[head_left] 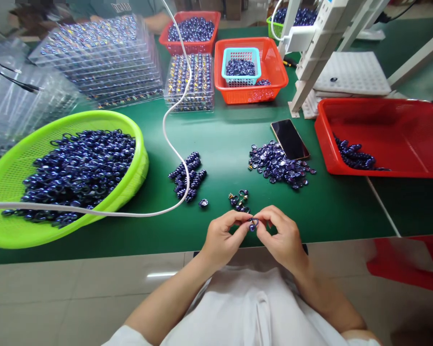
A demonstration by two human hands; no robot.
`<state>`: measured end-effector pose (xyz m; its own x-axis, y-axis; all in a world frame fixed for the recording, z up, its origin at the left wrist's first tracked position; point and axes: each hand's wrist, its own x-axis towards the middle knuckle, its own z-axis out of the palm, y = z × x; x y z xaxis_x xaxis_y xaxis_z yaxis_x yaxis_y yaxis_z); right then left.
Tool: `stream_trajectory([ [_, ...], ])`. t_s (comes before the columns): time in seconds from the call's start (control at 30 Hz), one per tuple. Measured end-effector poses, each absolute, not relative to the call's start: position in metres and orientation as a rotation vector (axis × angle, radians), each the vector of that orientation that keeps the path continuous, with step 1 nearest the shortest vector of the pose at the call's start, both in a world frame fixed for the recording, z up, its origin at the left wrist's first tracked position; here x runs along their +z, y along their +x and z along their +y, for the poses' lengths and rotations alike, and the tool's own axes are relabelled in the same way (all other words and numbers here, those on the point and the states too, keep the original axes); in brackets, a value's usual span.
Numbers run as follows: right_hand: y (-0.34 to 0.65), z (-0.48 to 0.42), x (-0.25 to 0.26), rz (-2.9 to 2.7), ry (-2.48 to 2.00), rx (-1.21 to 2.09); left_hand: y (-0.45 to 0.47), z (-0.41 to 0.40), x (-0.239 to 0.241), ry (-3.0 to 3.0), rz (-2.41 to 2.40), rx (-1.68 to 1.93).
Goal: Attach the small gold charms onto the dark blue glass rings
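My left hand (pixel 223 236) and my right hand (pixel 280 234) meet at the near edge of the green table (pixel 223 144), both pinching one small dark blue bead piece (pixel 252 224) between the fingertips. Just beyond them lie a few small ring pieces (pixel 239 199) and a single bead (pixel 203 203). Further back are a cluster of strung blue beads (pixel 187 177) and a loose pile of flat blue stones (pixel 279 164).
A lime green basket (pixel 7 182) of blue pieces sits left, with a white cable (pixel 166 139) draped over it. A red tray (pixel 393 120) is right, a phone (pixel 289 139) beside it. Orange baskets (pixel 274 72), stacked clear trays (pixel 101 62) and a white frame (pixel 310 53) stand behind.
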<state>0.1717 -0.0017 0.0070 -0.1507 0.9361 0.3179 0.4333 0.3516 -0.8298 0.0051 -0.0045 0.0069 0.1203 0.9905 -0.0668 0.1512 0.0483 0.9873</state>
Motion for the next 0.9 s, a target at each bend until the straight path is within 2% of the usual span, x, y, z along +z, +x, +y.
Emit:
stream_trajectory([
  [0.23, 0.172, -0.001, 0.007, -1.688, -1.302, 0.85, 0.007, -0.003, 0.003, 1.539, 1.203, 1.048],
  [0.4, 0.2, 0.008, 0.007, -1.897, -1.233, 0.915, 0.011, -0.002, 0.0, 1.454, 1.194, 0.984],
  [0.43, 0.21, 0.012, 0.007, -1.92, -1.255, 0.88, 0.012, -0.001, 0.0, 1.402, 1.195, 0.98],
  [0.6, 0.26, 0.038, -0.005, -1.869, -1.618, 0.256, 0.011, 0.005, 0.003, 1.114, 1.231, 0.999],
  [0.67, 0.272, 0.047, -0.013, -1.931, -1.666, 0.107, 0.01, 0.009, 0.005, 1.009, 1.215, 1.011],
  [0.8, 0.275, 0.05, -0.021, -2.052, -1.642, 0.006, 0.006, 0.015, 0.008, 0.826, 1.143, 1.038],
  [0.9, 0.264, 0.039, -0.02, -2.033, -1.592, 0.055, 0.002, 0.016, 0.006, 0.686, 1.063, 1.065],
])
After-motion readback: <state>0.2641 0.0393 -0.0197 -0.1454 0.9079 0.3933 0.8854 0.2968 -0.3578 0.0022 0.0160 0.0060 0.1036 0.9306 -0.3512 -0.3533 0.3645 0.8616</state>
